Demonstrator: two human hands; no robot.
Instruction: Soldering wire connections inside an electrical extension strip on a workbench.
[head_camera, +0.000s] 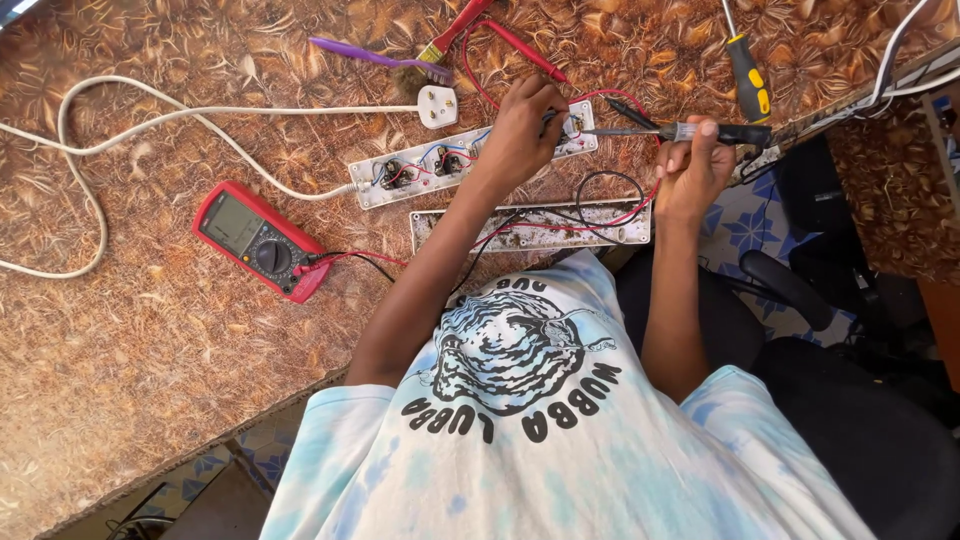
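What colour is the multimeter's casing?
Red casing, dark grey face, on the handheld multimeter; head view.

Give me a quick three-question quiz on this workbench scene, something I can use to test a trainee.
1. True or false: the right hand holds a screwdriver whose tip points at the opened power strip.
2. What colour is the casing of the multimeter? A green, B red, C yellow.
3. Short answer: which lies nearer the person, the opened power strip or the detached cover?

Key: 1 true; 2 B; 3 the detached cover.
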